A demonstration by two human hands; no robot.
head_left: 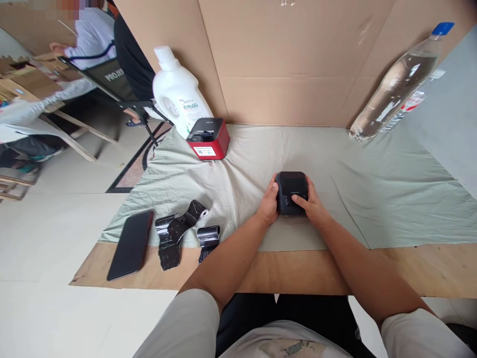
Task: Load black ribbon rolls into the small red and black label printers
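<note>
A small black box-shaped printer (291, 189) sits on the pale green cloth (372, 189) in the middle of the table. My left hand (269, 203) grips its left side. My right hand (312, 205) rests against its right front, with a finger lying across its front face. Both forearms reach in from the table's near edge.
A red and black printer (208, 139) and a white detergent bottle (178, 94) stand at the back left. A clear water bottle (398, 82) leans on the cardboard wall (283, 59). A black phone (131, 244) and black paper rolls (179, 231) lie at the front left. A person sits far left.
</note>
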